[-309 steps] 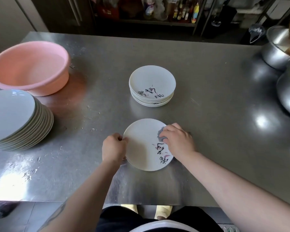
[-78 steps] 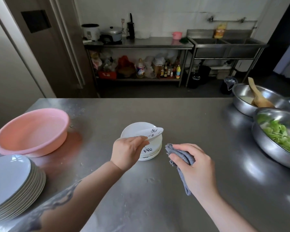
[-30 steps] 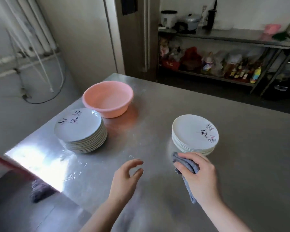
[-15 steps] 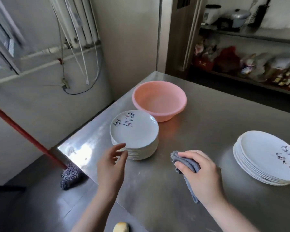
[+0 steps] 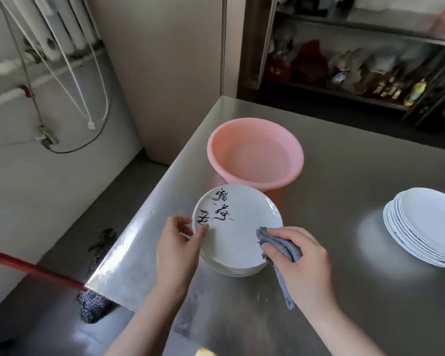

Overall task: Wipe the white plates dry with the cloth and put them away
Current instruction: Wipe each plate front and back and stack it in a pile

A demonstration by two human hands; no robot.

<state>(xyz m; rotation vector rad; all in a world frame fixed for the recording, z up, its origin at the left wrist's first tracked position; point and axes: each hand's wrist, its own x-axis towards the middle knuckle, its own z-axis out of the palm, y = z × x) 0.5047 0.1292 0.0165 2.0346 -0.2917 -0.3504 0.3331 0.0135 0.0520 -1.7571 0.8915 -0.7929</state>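
**Left hand now on the next plate**

Half a second ago our left hand [image 5: 176,249] hovered; now its grip pinches the top plate [image 5: 238,227] of the unwiped stack, near the table [image 5: 144,242] corner. Right hand [image 5: 302,265] grips the cloth [image 5: 280,249]. Wiped stack [image 5: 427,224]: right, open table between.

A stainless-steel table [image 5: 344,253] is carrying a pink basin [image 5: 254,152] near its far left corner. Just in front of the basin, a stack of white plates [image 5: 238,229] with black script is sitting near the table's left edge. A second stack of white plates [image 5: 427,224] is resting well apart at the right.
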